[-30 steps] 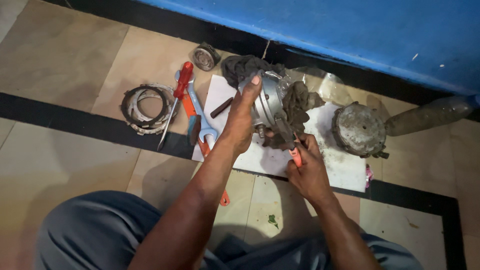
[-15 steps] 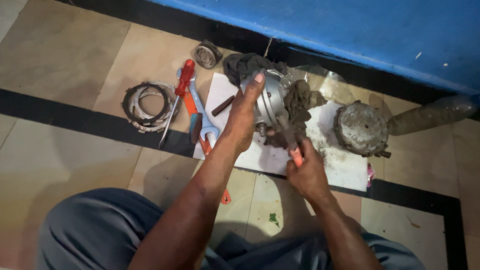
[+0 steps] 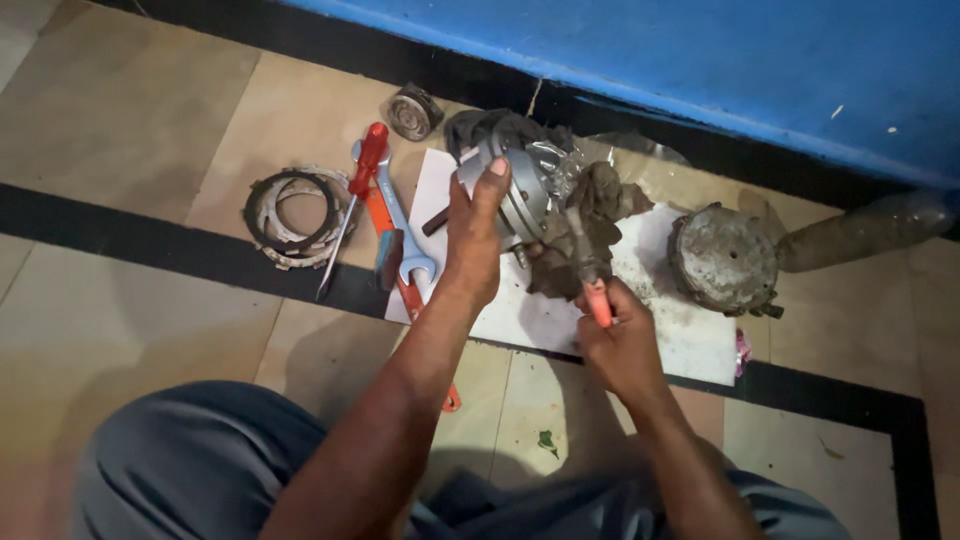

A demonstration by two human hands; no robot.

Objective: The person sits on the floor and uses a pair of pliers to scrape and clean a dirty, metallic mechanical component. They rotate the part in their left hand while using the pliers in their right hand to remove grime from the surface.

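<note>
The left hand (image 3: 474, 235) stays clasped over the grimy metal housing (image 3: 530, 195) on the white sheet (image 3: 660, 330). The right hand (image 3: 618, 345) remains clenched on an orange-handled tool (image 3: 598, 300), now raised slightly nearer the housing than before.

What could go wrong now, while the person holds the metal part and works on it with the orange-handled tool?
The tool could slip off the greasy part toward the left hand, which grips it close by. The part seems steadied by that hand alone, so it might tip onto the white sheet. The screwdriver and wrench lie near the left arm and might get knocked.
</note>
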